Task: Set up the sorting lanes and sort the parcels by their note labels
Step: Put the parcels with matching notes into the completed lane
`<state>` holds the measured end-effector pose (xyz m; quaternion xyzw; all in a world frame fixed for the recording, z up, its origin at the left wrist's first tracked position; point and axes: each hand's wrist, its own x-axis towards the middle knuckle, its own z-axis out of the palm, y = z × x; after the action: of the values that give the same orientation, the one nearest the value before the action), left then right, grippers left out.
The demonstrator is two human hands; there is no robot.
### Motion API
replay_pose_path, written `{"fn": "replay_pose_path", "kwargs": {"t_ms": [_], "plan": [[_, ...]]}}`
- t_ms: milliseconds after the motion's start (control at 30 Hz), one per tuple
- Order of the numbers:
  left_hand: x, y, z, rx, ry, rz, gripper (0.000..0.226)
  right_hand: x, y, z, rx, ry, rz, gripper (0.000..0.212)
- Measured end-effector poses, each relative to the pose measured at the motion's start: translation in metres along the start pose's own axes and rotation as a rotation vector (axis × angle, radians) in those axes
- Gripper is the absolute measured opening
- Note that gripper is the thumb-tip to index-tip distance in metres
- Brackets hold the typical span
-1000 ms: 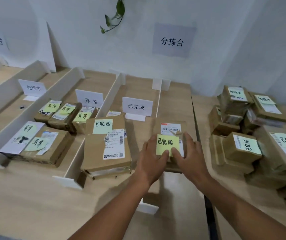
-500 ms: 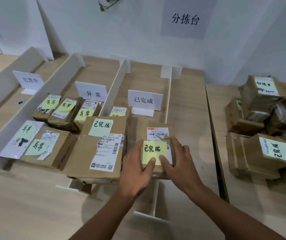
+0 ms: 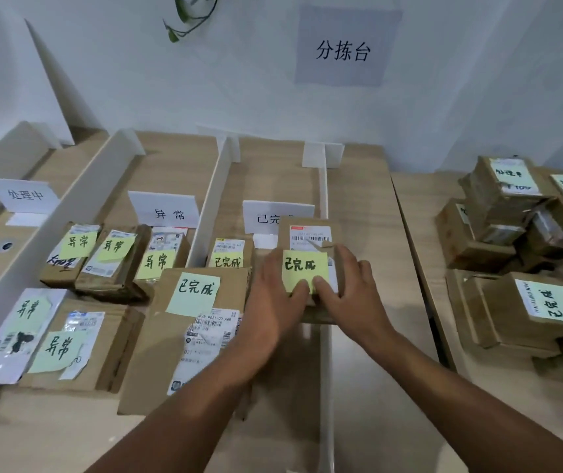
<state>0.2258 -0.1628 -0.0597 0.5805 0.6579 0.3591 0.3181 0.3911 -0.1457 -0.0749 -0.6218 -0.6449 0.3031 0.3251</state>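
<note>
The parcel (image 3: 310, 235) sits gripped between left hand (image 3: 269, 302) and right hand (image 3: 355, 295), thumbs on its note (image 3: 302, 268), long axis pointing toward the sign (image 3: 263, 209).

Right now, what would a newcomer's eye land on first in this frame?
Dead centre, the left hand and right hand hold a parcel with a yellow note, just in front of the rightmost sign. Left of it, sorted parcels with green notes lie in white-walled lanes. On the right sits a heap of unsorted ones.
</note>
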Motion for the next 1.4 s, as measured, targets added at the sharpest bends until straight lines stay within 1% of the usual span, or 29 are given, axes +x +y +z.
{"fn": "replay_pose_path", "kwargs": {"t_ms": [67,133,200,267,333,367,400,467,567,700,833,933,1067,1133,1200,1267,1400], "plan": [[0.04,0.006,-0.001,0.007,-0.086,-0.037,0.064,0.03,0.003,0.002,-0.005,0.025,0.02,0.068],[0.076,0.004,0.0,0.083,-0.172,-0.055,0.064,0.057,0.006,0.01,-0.019,0.024,0.051,0.066],[0.106,-0.005,0.0,0.156,-0.243,-0.086,0.069,0.078,0.01,0.021,-0.048,0.001,0.081,0.067],[0.132,-0.021,-0.006,0.154,-0.318,-0.132,0.088,0.092,0.012,0.032,-0.063,-0.035,0.086,0.069],[0.161,-0.038,-0.012,0.111,-0.407,-0.225,0.111,0.103,0.019,0.044,-0.093,-0.071,0.065,0.069],[0.173,-0.047,-0.014,0.109,-0.452,-0.272,0.118,0.106,0.024,0.049,-0.111,-0.091,0.059,0.07],[0.18,-0.055,-0.015,0.134,-0.487,-0.294,0.121,0.108,0.028,0.054,-0.126,-0.114,0.06,0.071],[0.193,-0.069,-0.008,0.223,-0.534,-0.307,0.115,0.114,0.037,0.064,-0.151,-0.17,0.083,0.074],[0.201,-0.084,0.005,0.241,-0.612,-0.368,0.111,0.119,0.048,0.077,-0.211,-0.242,0.085,0.072],[0.208,-0.103,0.017,0.331,-0.645,-0.363,0.113,0.124,0.065,0.094,-0.279,-0.309,0.096,0.067],[0.208,-0.107,0.026,0.464,-0.614,-0.292,0.11,0.127,0.074,0.107,-0.298,-0.287,0.095,0.07],[0.208,-0.106,0.028,0.454,-0.603,-0.289,0.109,0.125,0.073,0.107,-0.299,-0.293,0.112,0.071],[0.201,-0.094,0.021,0.454,-0.589,-0.327,0.107,0.122,0.053,0.099,-0.368,-0.285,0.134,0.064],[0.194,-0.078,0.012,0.472,-0.571,-0.295,0.102,0.12,0.037,0.085,-0.406,-0.21,0.114,0.056],[0.188,-0.053,0.0,0.532,-0.555,-0.206,0.094,0.114,0.021,0.058,-0.426,-0.116,0.087,0.051],[0.181,-0.022,-0.008,0.576,-0.556,-0.073,0.091,0.102,0.011,0.019,-0.428,-0.026,0.059,0.054],[0.146,0.058,0.006,0.541,-0.525,0.249,0.098,0.037,0.015,-0.081,-0.446,0.129,0.069,0.062]]}}
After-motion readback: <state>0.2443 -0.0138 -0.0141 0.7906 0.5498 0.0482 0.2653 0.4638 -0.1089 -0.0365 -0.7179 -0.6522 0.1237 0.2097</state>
